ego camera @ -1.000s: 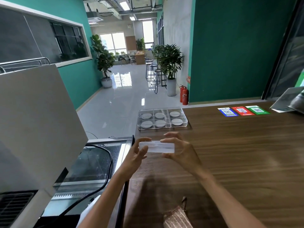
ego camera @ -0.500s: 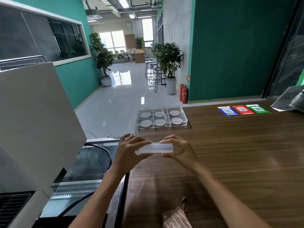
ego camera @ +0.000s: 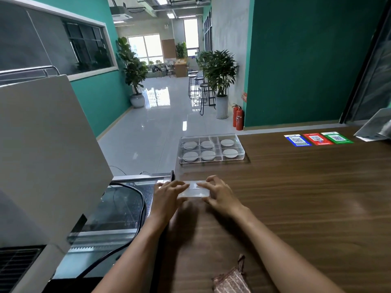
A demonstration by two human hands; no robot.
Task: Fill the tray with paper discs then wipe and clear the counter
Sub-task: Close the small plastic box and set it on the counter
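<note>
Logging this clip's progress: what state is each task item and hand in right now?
tray: on counter, all six compartments hold a disc
clear box: gripped at both ends
left hand: gripping box
right hand: gripping box
cloth: crumpled at near edge, untouched

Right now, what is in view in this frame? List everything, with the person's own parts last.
tray: one, clear, six compartments, far left of the counter
paper discs: six, white, one per tray compartment
counter: one, dark wood
clear box: one, transparent, held just over the counter's left edge
cloth: one, brown striped, near edge
QR stickers: three, blue, red, green, far right
fire extinguishers: two, red, on the floor
potted plants: several, green
left hand: grip on the box's left end
right hand: grip on the right end
</note>
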